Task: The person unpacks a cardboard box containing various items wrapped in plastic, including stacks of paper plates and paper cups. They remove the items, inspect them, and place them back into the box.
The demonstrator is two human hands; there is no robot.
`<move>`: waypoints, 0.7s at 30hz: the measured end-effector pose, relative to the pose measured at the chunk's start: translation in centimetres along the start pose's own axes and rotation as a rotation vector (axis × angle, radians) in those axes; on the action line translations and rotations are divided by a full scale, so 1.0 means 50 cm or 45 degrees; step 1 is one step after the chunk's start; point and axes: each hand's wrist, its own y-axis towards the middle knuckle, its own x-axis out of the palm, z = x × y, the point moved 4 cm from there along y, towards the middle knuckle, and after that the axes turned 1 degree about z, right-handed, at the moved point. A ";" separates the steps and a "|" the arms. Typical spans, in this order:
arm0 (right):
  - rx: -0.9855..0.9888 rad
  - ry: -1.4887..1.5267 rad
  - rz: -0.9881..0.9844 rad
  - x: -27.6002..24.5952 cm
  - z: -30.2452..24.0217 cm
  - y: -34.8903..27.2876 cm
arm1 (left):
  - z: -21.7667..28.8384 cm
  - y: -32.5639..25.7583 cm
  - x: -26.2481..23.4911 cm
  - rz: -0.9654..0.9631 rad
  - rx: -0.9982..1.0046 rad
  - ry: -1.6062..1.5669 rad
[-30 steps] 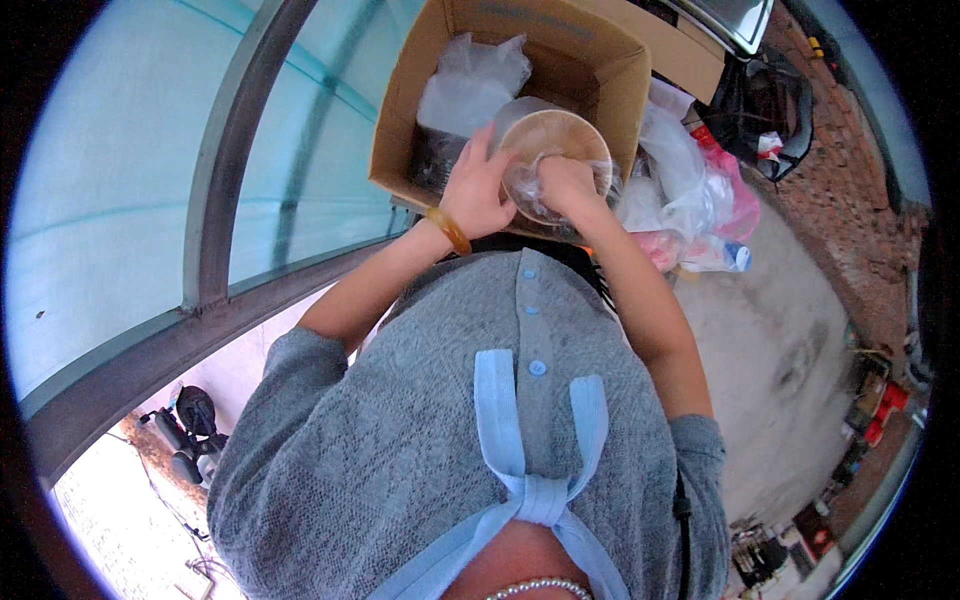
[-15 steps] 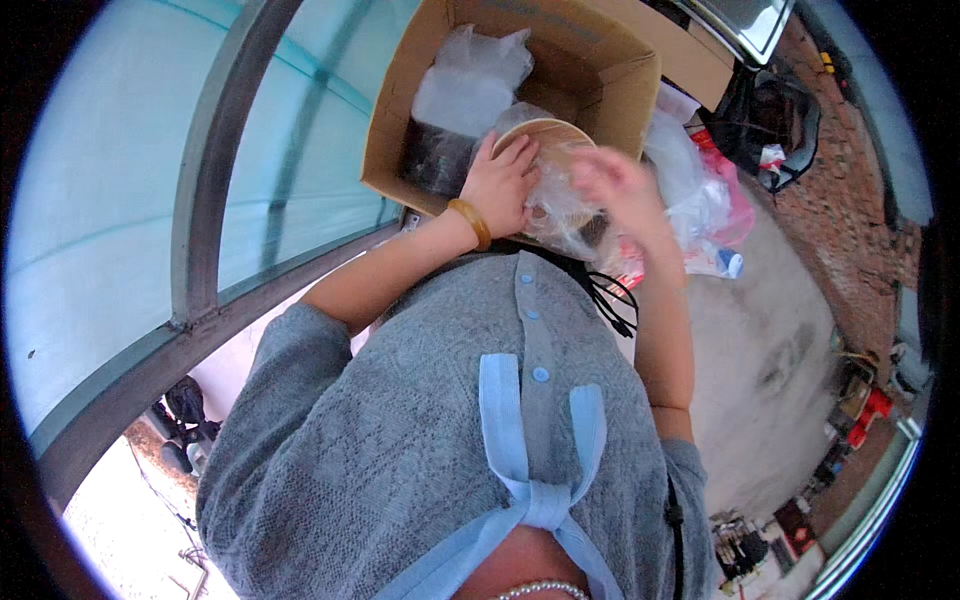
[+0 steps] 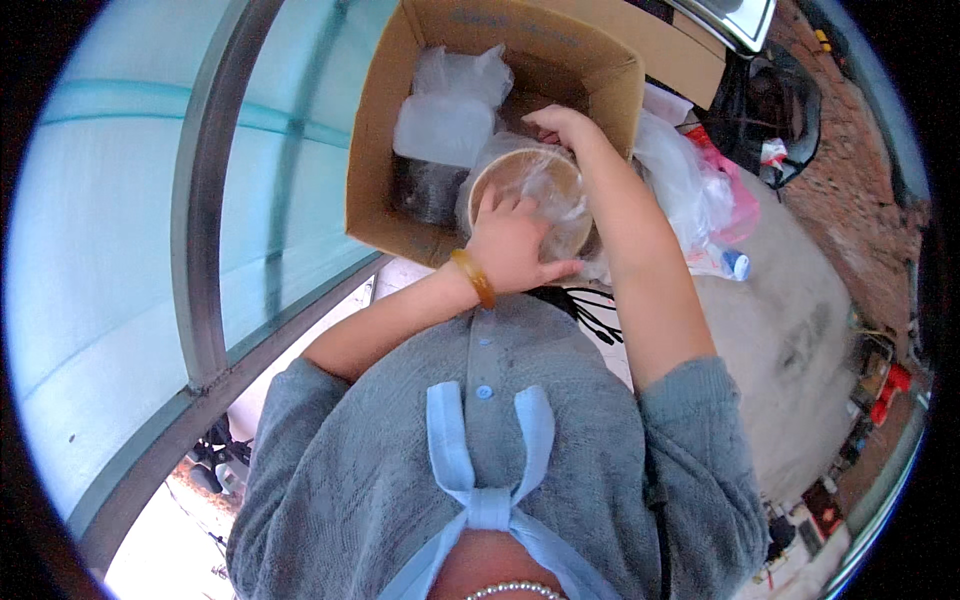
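Steadying the round brown bowl calls for an even hold while the clear plastic wrap stays taut. Left hand clasps its rim at 6 o'clock; right hand curls over at 12. It sits above the cardboard box.

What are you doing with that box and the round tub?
A person in a grey top is holding a round tan tub wrapped in clear plastic, just over the open cardboard box. The left hand, with an amber bangle on its wrist, steadies the tub's near side. The right hand reaches over its far rim. Inside the box lie clear plastic bags and something dark. More bags are heaped to the right of the box.
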 end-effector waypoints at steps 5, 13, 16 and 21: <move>0.433 -0.060 -0.500 0.057 0.106 0.144 | -0.053 -0.009 0.075 -0.200 -0.145 0.051; 0.455 -0.438 -0.740 0.140 0.132 0.165 | -0.090 -0.025 0.075 -0.204 -0.195 -0.132; 0.416 -0.455 -0.760 0.145 0.178 0.185 | -0.103 -0.035 0.090 -0.336 -0.242 -0.121; 0.365 -0.465 -0.701 0.147 0.245 0.224 | -0.116 -0.038 0.099 -0.402 -0.238 -0.078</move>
